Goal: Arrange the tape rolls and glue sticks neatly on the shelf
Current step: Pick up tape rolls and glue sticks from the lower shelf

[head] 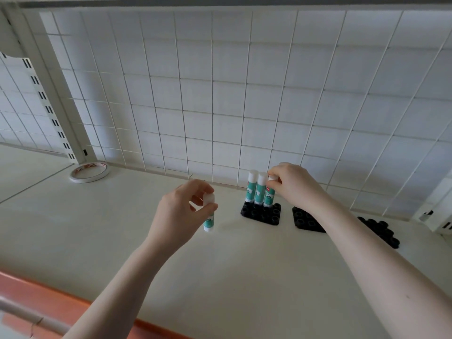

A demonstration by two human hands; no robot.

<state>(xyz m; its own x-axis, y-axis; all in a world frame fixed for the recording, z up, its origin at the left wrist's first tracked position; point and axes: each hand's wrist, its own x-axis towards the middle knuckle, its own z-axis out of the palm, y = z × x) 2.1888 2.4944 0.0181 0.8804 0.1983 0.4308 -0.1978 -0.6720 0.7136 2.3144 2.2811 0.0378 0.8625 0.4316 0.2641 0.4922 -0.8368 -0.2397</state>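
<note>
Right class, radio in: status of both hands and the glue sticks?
Left hand grips a loose glue stick. Right hand pinches third stick in the black holder. Tape roll far left; nothing blocking.

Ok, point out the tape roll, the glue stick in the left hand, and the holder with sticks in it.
tape roll (89,172): head view, near rim.
glue stick (209,222): head view, teal label.
black holder (261,216): head view, empty front sockets.
</note>
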